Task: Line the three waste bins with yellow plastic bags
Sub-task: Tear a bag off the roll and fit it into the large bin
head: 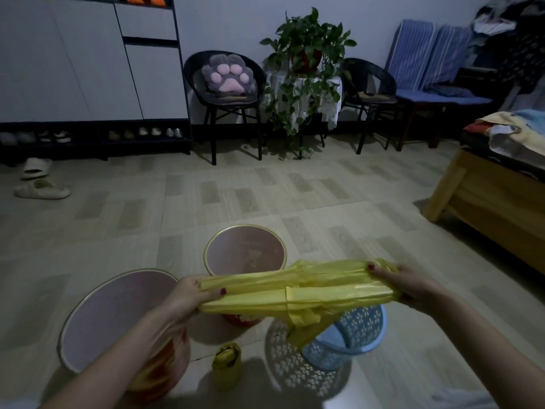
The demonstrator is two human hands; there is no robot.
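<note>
I hold a folded yellow plastic bag stretched sideways between both hands, above the bins. My left hand pinches its left end and my right hand grips its right end. A loose strip of the bag hangs down in the middle. Below stand three bins: a large round bin with a gold rim at the left, a smaller round bin in the middle, and a blue perforated basket bin at the right, partly hidden by the bag. A roll of yellow bags lies on the floor between them.
A wooden bed frame stands at the right. Two black chairs and a potted plant line the far wall. A white cabinet with a shoe shelf is at the left, with slippers on the tiled floor.
</note>
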